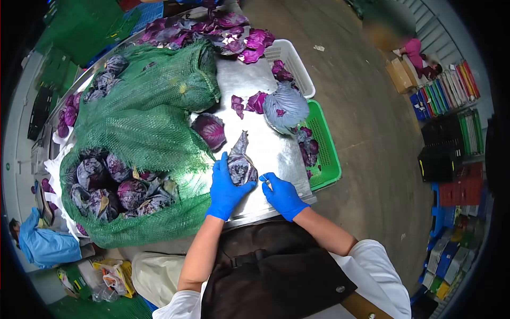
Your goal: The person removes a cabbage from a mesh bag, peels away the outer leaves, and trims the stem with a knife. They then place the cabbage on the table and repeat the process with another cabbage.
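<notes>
My left hand (227, 187), in a blue glove, wraps round the left side of a red cabbage (243, 171) with a loose outer leaf pointing away from me. The cabbage rests on the metal table (234, 77). Just right of it, my right hand (283, 195), also gloved in blue, is closed on a small knife (269, 184); only a short part shows at the fingers. A loose purple leaf (209, 131) lies beyond my left hand. Farther off, a large pale purple-grey cabbage leaf (286, 108) sits at the table's right edge.
A green mesh sack (143, 127) with several red cabbages (132, 192) covers the table's left. Purple leaves (212, 29) pile up at the far end. A white basket (303, 69) and a green crate (330, 154) stand along the right edge. Another person (45, 242) is at left.
</notes>
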Demonstrator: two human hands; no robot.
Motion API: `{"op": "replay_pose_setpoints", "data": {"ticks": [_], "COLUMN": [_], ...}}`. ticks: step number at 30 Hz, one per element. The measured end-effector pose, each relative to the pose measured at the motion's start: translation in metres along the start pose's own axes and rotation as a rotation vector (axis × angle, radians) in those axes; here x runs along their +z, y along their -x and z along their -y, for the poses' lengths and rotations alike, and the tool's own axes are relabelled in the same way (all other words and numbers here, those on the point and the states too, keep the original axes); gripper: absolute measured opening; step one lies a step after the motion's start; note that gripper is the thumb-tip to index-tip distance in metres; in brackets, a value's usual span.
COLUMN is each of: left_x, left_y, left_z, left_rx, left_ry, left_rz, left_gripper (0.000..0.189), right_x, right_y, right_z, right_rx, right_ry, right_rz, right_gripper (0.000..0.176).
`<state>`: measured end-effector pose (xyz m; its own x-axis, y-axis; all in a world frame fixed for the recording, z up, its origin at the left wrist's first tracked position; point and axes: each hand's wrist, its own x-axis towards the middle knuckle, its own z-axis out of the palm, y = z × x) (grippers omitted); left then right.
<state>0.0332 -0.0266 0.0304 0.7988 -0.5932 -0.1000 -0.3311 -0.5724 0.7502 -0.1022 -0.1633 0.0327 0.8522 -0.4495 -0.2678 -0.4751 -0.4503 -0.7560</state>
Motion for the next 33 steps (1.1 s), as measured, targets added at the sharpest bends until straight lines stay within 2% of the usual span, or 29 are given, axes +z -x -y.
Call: {"op": "replay_pose_setpoints", "data": {"ticks": [9,17,20,24,30,33], "left_x": [0.002,0.009,0.011,0.007,0.015,0.014], "left_y": [-0.022,-0.020,-0.023,-0.031,-0.028,-0.021], "left_z": [-0.009,-0.019,-0.029,-0.042,-0.045,-0.034], "left_rx": [-0.059,-0.016,-0.055,-0.058,-0.026,0.090], "left_ry": [-0.089,-0.108,-0.178,-0.264,-0.284,-0.257], "left_rz": [0.101,0.045,0.064,0.117,0.074,0.024], "left_gripper": [0.118,0.117,0.116,0.115,0.111,0.112], "right_x": [-0.015,-0.022,-0.014,-0.021,0.003,0.009], "right_y": [-0.008,-0.020,-0.033,-0.034,-0.063,-0.057], "right_z": [0.013,0.018,0.000,0.007,-0.024,-0.036], "right_rx": [0.049,0.127,0.019,0.134,0.047,0.071], "right_ry": [0.135,0.222,0.236,0.300,0.314,0.284], "right_rz": [0.085,0.208,0.152,0.212,0.154,0.165], "right_gripper": [0.020,0.023,0.026,0.025,0.025,0.031]}}
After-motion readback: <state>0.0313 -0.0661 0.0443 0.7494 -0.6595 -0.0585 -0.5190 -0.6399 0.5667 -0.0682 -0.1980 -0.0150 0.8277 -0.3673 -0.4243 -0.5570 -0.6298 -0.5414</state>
